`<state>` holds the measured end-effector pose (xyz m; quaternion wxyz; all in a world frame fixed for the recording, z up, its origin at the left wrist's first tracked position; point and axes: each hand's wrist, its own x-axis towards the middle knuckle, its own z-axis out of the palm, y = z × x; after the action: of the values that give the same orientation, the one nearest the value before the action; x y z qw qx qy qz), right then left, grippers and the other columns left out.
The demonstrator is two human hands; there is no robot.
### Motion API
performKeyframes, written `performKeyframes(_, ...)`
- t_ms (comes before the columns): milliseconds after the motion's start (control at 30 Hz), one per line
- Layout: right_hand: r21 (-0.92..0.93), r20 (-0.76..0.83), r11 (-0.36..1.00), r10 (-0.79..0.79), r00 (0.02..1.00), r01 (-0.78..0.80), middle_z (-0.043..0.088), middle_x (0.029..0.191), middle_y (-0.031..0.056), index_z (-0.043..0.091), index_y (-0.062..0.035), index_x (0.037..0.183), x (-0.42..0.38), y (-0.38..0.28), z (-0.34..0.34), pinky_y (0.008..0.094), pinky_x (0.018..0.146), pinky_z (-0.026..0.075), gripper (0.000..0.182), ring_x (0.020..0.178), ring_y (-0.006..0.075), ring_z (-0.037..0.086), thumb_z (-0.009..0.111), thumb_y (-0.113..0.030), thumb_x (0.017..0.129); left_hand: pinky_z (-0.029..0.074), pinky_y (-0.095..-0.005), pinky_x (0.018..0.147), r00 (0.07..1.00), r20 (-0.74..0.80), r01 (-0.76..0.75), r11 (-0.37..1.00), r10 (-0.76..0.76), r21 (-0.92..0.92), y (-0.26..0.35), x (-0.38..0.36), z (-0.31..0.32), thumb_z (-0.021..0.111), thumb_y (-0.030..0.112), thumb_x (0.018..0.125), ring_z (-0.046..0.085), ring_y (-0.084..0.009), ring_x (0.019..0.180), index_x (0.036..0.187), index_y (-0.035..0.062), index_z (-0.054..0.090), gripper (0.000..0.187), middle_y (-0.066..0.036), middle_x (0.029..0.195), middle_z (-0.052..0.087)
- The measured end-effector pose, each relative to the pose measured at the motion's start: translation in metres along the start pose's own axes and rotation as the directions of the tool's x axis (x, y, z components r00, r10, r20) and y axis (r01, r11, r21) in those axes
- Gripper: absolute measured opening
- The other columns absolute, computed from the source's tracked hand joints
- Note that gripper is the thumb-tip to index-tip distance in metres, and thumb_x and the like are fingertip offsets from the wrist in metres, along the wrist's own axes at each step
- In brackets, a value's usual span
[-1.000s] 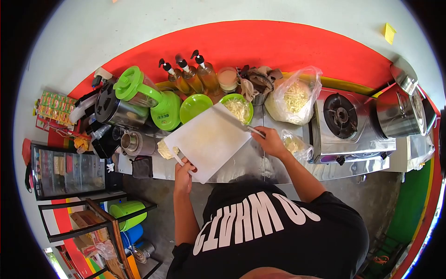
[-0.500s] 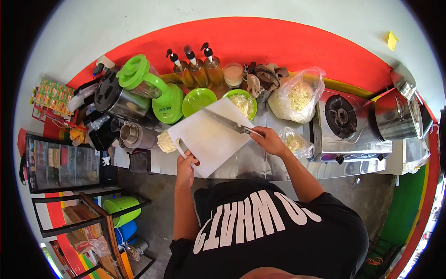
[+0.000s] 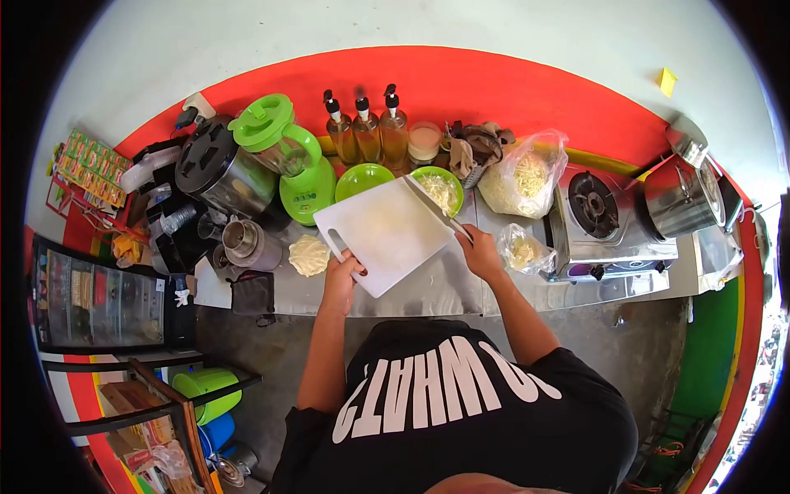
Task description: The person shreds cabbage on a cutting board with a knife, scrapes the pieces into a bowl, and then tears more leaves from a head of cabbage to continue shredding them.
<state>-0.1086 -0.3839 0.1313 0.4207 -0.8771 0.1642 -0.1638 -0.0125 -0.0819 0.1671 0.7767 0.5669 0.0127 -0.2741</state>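
A white cutting board (image 3: 387,235) is tilted above the metal counter, and my left hand (image 3: 340,277) grips it at the handle slot on its lower left side. My right hand (image 3: 480,249) holds a knife (image 3: 432,202) by the handle, its blade along the board's upper right edge. Just beyond the blade sits a green bowl (image 3: 457,198) with pale shreds (image 3: 439,191) in it. Part of another green bowl (image 3: 364,176) shows behind the board. A pale, leafy-looking piece (image 3: 309,256) lies on the counter left of my left hand.
A green blender (image 3: 306,188) and a metal pot (image 3: 239,177) stand at the left. Pump bottles (image 3: 367,136) line the back. Plastic bags (image 3: 525,185) of pale shreds, a gas stove (image 3: 605,216) and a large pot (image 3: 687,202) are at the right.
The knife has moved from across the board's upper part to its right edge, beside the bowl of shreds. The camera view has shifted, and the pale piece now shows more fully.
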Motion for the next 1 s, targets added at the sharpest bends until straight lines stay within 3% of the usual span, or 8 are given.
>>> performKeyframes(133,-0.025,-0.033,1.000,0.012,0.999,-0.012,0.064,0.080,0.0268,0.067,0.0013,0.106,-0.011,-0.008,0.001,0.0458,0.065,0.049,0.023,0.074,0.0458,0.063,0.062,-0.020,0.099,0.043,-0.0243,0.072,0.999,0.037,0.020,1.000,-0.020,0.002,0.004,0.006,-0.007,0.051,0.003,0.077,0.052,-0.0103,0.076,0.108,-0.0036,0.067,0.035,-0.001,0.085,0.062)
performKeyframes(267,-0.015,-0.027,0.996,0.088,0.996,-0.088,0.064,0.080,0.0270,0.066,0.0010,0.105,-0.031,-0.010,0.007,0.0482,0.067,0.049,0.021,0.072,0.0468,0.062,0.062,-0.019,0.099,0.043,-0.0242,0.072,0.996,0.079,0.043,0.999,-0.042,-0.012,0.002,0.002,-0.026,0.050,0.003,0.076,0.052,-0.0104,0.075,0.109,-0.0041,0.066,0.037,-0.002,0.086,0.062)
performKeyframes(333,0.055,-0.093,0.989,0.143,0.985,-0.138,0.065,0.075,0.0181,0.066,0.0008,0.103,-0.042,0.006,0.017,0.0408,0.061,0.049,0.023,0.062,0.0326,0.060,0.062,-0.022,0.100,0.044,-0.0244,0.071,0.995,0.094,0.047,0.999,-0.045,-0.024,0.001,-0.001,-0.039,0.050,0.003,0.075,0.053,-0.0104,0.075,0.109,-0.0043,0.066,0.038,-0.002,0.086,0.062)
performKeyframes(367,0.052,-0.091,0.988,0.150,0.984,-0.146,0.065,0.075,0.0181,0.066,0.0008,0.103,-0.049,0.013,0.020,0.0408,0.061,0.049,0.023,0.062,0.0326,0.060,0.062,-0.022,0.100,0.044,-0.0245,0.072,0.992,0.110,0.066,0.998,-0.062,-0.026,-0.002,-0.003,-0.048,0.050,0.003,0.075,0.053,-0.0107,0.074,0.110,-0.0047,0.065,0.039,-0.002,0.086,0.062)
performKeyframes(433,0.307,-0.031,0.892,0.358,0.933,-0.332,0.064,0.075,0.0073,0.067,0.0007,0.102,-0.065,0.010,0.025,0.0320,0.057,0.047,0.026,0.063,0.0173,0.057,0.062,-0.025,0.101,0.045,-0.0247,0.072,0.988,0.125,0.092,0.995,-0.088,-0.028,-0.007,-0.008,-0.064,0.050,0.003,0.075,0.053,-0.0110,0.074,0.110,-0.0052,0.065,0.040,-0.003,0.086,0.062)
performKeyframes(467,0.362,-0.037,0.869,0.375,0.926,-0.338,0.065,0.082,0.0028,0.067,0.0006,0.103,-0.075,0.009,0.027,0.0272,0.058,0.049,0.028,0.073,0.0099,0.060,0.061,-0.027,0.102,0.046,-0.0247,0.072,0.987,0.122,0.112,0.993,-0.107,-0.032,-0.011,-0.012,-0.071,0.050,0.003,0.074,0.054,-0.0116,0.074,0.111,-0.0057,0.065,0.041,-0.003,0.087,0.063)
performKeyframes(767,0.536,0.062,0.679,0.561,0.826,-0.501,0.067,0.098,0.0062,0.064,0.0026,0.117,-0.152,-0.005,0.049,0.0289,0.065,0.057,0.033,0.084,0.0124,0.064,0.055,-0.027,0.105,0.046,-0.0248,0.071,0.920,0.265,0.308,0.951,-0.288,-0.036,-0.062,-0.030,-0.142,0.048,0.001,0.071,0.056,-0.0134,0.074,0.116,-0.0067,0.064,0.049,-0.006,0.090,0.066)
performKeyframes(1000,0.296,-0.032,0.778,0.587,0.809,-0.553,0.066,0.095,0.0074,0.062,0.0037,0.119,-0.211,-0.007,0.072,0.0289,0.061,0.055,0.037,0.078,0.0119,0.062,0.056,-0.030,0.104,0.044,-0.0258,0.067,0.845,0.324,0.421,0.903,-0.426,0.090,-0.095,-0.015,-0.135,0.048,0.001,0.072,0.053,-0.0121,0.071,0.106,-0.0006,0.067,0.039,-0.001,0.081,0.060)
